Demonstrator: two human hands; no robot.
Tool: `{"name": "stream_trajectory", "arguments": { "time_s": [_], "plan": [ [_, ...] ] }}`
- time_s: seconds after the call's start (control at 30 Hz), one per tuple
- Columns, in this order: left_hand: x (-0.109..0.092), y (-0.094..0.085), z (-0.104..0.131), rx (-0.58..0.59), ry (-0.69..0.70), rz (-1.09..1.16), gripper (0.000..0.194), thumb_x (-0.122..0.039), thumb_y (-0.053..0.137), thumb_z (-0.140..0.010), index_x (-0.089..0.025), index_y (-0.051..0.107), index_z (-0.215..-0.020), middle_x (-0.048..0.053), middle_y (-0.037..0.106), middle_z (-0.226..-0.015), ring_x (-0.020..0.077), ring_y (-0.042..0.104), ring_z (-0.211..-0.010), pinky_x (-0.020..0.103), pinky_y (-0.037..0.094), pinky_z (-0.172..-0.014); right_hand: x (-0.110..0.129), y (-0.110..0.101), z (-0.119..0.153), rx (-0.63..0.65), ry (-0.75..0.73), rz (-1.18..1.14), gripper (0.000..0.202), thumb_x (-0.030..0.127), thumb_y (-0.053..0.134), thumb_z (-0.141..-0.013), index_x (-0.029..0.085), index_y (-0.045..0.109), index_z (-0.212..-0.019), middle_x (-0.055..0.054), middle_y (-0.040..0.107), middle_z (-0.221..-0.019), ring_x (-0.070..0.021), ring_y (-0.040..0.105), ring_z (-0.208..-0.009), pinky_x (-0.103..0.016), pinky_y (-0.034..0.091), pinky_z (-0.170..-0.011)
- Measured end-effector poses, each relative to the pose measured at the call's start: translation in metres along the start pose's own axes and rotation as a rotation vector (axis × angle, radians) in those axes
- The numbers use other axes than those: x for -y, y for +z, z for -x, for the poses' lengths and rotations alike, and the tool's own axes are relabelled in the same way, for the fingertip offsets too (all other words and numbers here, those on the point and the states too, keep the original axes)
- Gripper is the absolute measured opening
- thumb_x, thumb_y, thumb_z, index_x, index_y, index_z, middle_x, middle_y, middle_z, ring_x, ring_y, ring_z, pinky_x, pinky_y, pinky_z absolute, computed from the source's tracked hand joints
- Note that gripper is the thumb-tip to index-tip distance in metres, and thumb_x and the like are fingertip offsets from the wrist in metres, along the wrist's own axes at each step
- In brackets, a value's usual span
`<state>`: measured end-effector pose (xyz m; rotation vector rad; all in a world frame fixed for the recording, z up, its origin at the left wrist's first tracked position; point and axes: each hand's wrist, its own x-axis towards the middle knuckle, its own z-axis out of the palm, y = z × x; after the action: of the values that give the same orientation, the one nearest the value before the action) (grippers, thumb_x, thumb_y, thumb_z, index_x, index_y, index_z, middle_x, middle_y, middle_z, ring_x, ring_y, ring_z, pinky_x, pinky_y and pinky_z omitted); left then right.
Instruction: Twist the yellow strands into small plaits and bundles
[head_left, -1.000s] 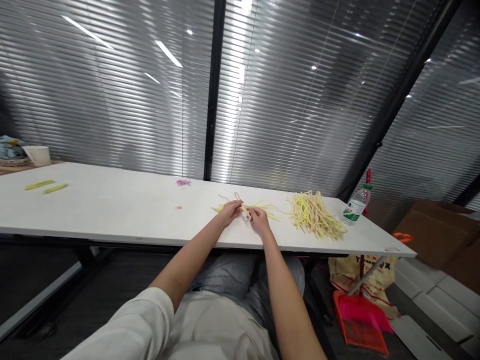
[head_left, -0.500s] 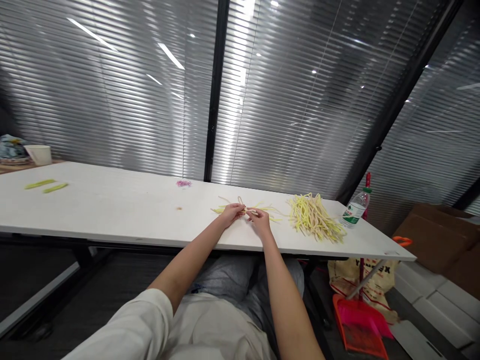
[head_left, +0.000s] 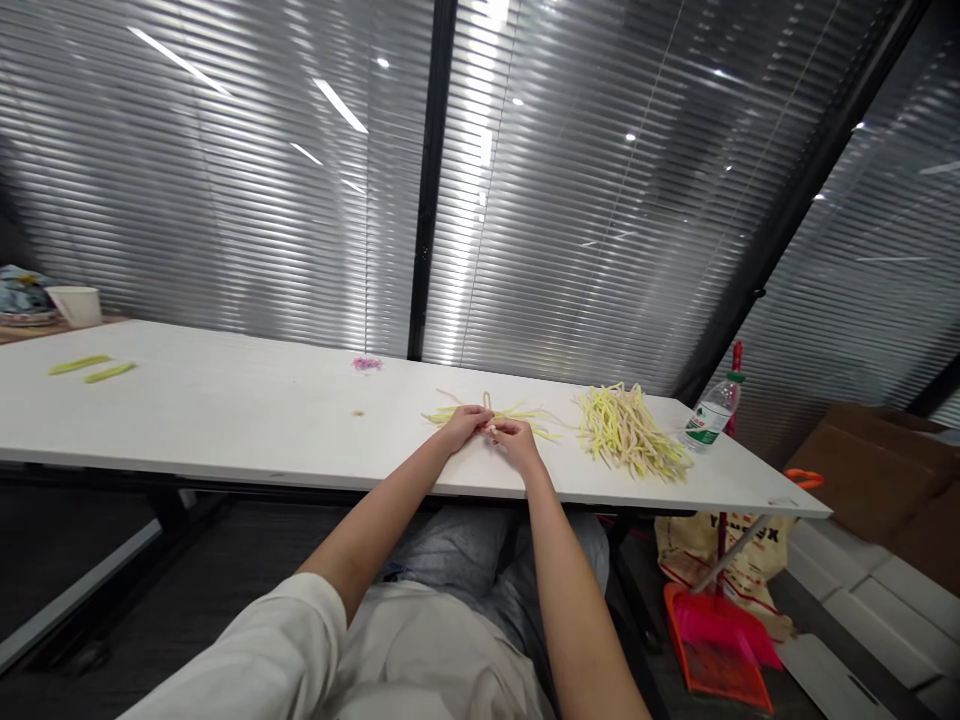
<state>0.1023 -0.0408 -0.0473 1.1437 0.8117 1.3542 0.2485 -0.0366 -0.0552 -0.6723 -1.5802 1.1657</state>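
Note:
My left hand (head_left: 466, 427) and my right hand (head_left: 513, 438) meet above the white table (head_left: 247, 420), fingertips pinched close together. Between them is a pale yellow, soft-looking strand (head_left: 487, 400), bent into a small loop that sticks up past the fingers. More yellow strands (head_left: 536, 414) lie loosely on the table behind and to both sides of my hands. Just to the right rests a large heap of similar yellow and cream strands (head_left: 630, 432). My fingers hide how the held strand is gripped.
Two slim yellow bundles (head_left: 79, 364) lie at the far left. A patch of small pink-purple pieces (head_left: 367, 364) sits near the back edge. A water bottle (head_left: 711, 415) stands right of the heap. On the floor at right is a red dustpan (head_left: 720, 645).
The loop of strand now stands more upright above my fingers. My right fingers have curled in closer to the left hand; both hands stay in the same place.

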Motion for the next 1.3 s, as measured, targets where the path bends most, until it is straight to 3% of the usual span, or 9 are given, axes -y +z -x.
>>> {"name": "stream_trajectory", "arguments": {
  "time_s": [0.2,0.43,0.8,1.3],
  "plan": [
    [0.003,-0.003,-0.003,0.003,-0.005,-0.004,0.021,-0.028,0.073,-0.065,-0.01,0.064,-0.069,0.002,0.058,-0.059,0.0103,0.052,-0.055,0.025,0.039,-0.057,-0.001,-0.002,0.0,-0.015,0.041,0.055,0.023,0.036,0.074,-0.059,0.015,0.072,-0.068,-0.003,0.065,-0.064,-0.0126,0.054,-0.058,-0.026,0.042,-0.058],
    [0.004,-0.003,-0.004,-0.006,0.0,0.065,0.015,-0.014,0.074,-0.057,-0.011,0.064,-0.068,0.005,0.063,-0.071,0.0129,0.058,-0.065,0.027,0.044,-0.067,-0.003,-0.003,-0.001,-0.033,0.046,0.071,0.021,0.035,0.072,-0.06,0.015,0.071,-0.066,-0.001,0.062,-0.06,-0.0107,0.05,-0.055,-0.025,0.041,-0.056],
    [0.001,-0.002,-0.002,-0.042,-0.007,0.088,0.019,-0.019,0.075,-0.06,-0.011,0.061,-0.072,0.003,0.061,-0.067,0.0115,0.058,-0.063,0.026,0.045,-0.067,-0.005,-0.002,-0.003,-0.023,0.022,0.041,0.03,0.036,0.069,-0.064,0.015,0.072,-0.084,-0.006,0.069,-0.078,-0.0134,0.056,-0.064,-0.024,0.044,-0.055],
    [-0.006,0.0,0.0,-0.152,-0.07,0.071,0.023,-0.02,0.076,-0.058,-0.012,0.061,-0.074,0.001,0.058,-0.064,0.0101,0.054,-0.061,0.025,0.042,-0.065,-0.007,-0.001,-0.001,-0.015,-0.005,0.142,0.028,0.036,0.064,-0.067,0.018,0.071,-0.086,-0.001,0.065,-0.067,-0.0109,0.048,-0.053,-0.023,0.038,-0.052]
  ]
}}
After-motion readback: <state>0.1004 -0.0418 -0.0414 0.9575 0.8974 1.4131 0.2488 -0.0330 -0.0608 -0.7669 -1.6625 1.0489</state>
